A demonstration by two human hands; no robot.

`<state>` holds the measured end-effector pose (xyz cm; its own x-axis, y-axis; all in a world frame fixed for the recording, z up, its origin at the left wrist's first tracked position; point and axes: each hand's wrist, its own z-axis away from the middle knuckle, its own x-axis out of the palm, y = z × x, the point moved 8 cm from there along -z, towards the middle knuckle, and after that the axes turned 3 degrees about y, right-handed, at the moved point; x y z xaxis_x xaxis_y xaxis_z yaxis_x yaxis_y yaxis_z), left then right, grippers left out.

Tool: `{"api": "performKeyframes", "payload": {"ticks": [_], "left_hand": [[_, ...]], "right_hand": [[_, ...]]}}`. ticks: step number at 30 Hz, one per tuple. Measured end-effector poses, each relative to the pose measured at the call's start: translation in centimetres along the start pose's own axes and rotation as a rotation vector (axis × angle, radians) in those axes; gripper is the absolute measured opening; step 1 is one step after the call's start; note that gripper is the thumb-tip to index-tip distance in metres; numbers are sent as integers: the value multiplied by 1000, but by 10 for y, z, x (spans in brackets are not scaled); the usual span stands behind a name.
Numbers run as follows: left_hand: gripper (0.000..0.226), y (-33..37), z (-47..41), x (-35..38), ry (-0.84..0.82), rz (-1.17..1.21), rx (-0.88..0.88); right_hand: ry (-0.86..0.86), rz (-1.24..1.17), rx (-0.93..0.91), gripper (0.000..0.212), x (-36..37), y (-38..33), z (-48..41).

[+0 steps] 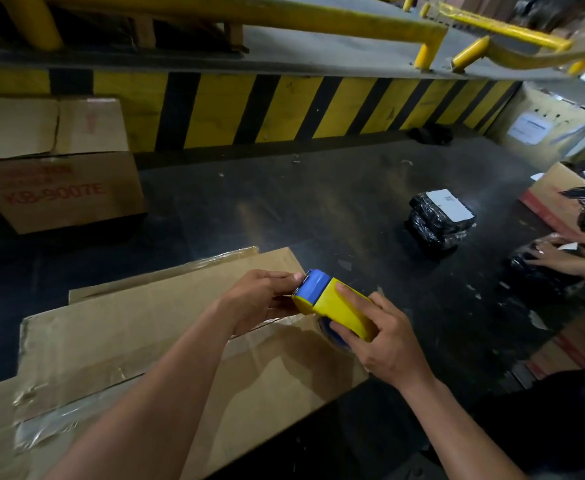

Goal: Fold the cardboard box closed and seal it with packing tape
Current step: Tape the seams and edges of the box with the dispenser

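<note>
A brown cardboard box lies low on the dark floor in front of me, its flaps down and old clear tape along the seams. Above its right end I hold a yellow tape dispenser with a blue front end. My right hand grips the dispenser's body, fingers curled round the yellow shell and the blue tape roll under it. My left hand pinches the dispenser's blue front end with its fingertips.
A closed carton printed KB-9007E stands at the far left. A black wrapped parcel with a white label lies to the right. Another person's hands handle black parcels beside an open box. A yellow-black striped kerb runs behind.
</note>
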<state>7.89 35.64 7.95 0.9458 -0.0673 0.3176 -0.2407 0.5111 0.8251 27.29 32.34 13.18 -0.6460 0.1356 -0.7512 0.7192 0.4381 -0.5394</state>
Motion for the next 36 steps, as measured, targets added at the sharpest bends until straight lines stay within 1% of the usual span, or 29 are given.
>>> {"api": "performKeyframes", "payload": {"ticks": [3, 8, 10, 14, 17, 19, 20, 23, 28, 32, 36], "left_hand": [[23, 0, -3, 1, -59, 26, -50], [21, 2, -3, 2, -68, 74, -68], [17, 4, -4, -4, -29, -7, -39], [16, 13, -6, -14, 24, -308, 38], [23, 16, -10, -16, 73, -533, 45], [27, 14, -15, -16, 71, -583, 26], [25, 13, -17, -17, 69, -596, 18], [17, 18, -22, -23, 81, -611, 27], [21, 32, -27, -24, 62, -625, 86], [27, 42, -26, -26, 73, -537, 118], [29, 42, -23, -33, 50, -439, 57]], "right_hand": [[10, 2, -1, 63, -6, -2, -2], [10, -28, -4, 63, -10, -6, -5], [-15, -8, -15, 64, -8, -8, -7], [-67, 18, -22, 67, 1, -12, -6], [-93, -1, -9, 69, 8, -15, -3], [-76, -17, 4, 67, 8, -15, -3], [-65, -21, 11, 67, 8, -15, -3], [-37, -32, 40, 65, 7, -17, -4], [3, -42, 58, 64, 7, -27, -15], [6, -77, 69, 63, 7, -34, -23], [-3, -80, 71, 62, 6, -39, -27]]}}
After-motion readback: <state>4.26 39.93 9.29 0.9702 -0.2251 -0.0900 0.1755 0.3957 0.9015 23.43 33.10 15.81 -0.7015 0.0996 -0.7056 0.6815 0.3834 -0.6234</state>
